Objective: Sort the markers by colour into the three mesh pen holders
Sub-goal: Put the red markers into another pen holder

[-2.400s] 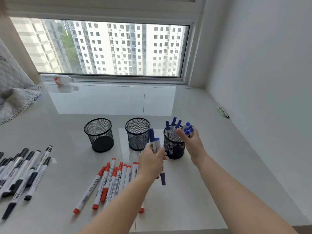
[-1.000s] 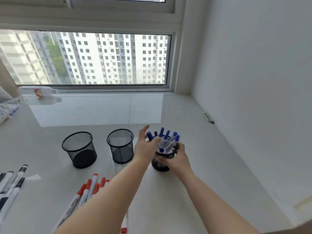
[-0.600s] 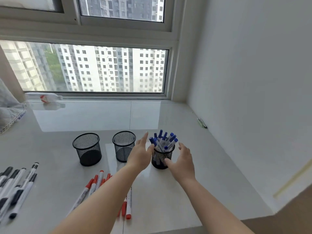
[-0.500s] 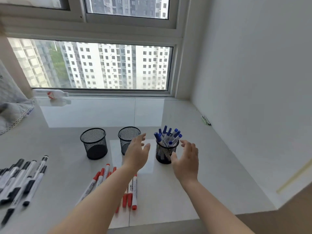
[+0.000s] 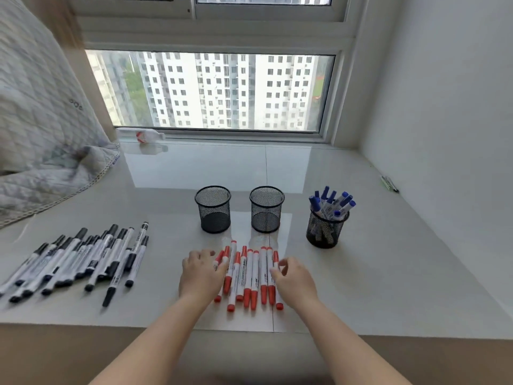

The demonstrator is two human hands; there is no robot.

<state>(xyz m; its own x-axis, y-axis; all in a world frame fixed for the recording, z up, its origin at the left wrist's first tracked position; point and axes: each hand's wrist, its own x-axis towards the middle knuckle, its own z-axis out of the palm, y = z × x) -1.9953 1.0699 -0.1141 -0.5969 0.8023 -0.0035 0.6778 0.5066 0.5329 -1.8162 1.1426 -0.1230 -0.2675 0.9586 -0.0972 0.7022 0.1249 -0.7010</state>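
Observation:
Three black mesh holders stand in a row on the pale sill. The left holder [image 5: 213, 209] and the middle holder [image 5: 266, 208] hold nothing. The right holder [image 5: 326, 227] is full of blue markers [image 5: 332, 204]. Several red markers [image 5: 249, 275] lie side by side near the front edge. My left hand [image 5: 200, 274] rests at the left side of that row, fingers touching the outer markers. My right hand [image 5: 294, 280] sits at the right side, fingers lightly curled against the outermost marker. Several black markers [image 5: 83, 259] lie in a loose row at the left.
A quilted blanket [image 5: 41, 140] drapes over the sill's far left. A plastic bottle [image 5: 141, 134] lies by the window frame. A small green object [image 5: 389, 183] lies against the right wall. The sill's front edge [image 5: 249, 333] runs just behind my forearms.
Both hands let go of the blue-filled holder and drew back and down to the red markers, one on each side of the row. The camera tilted down and left.

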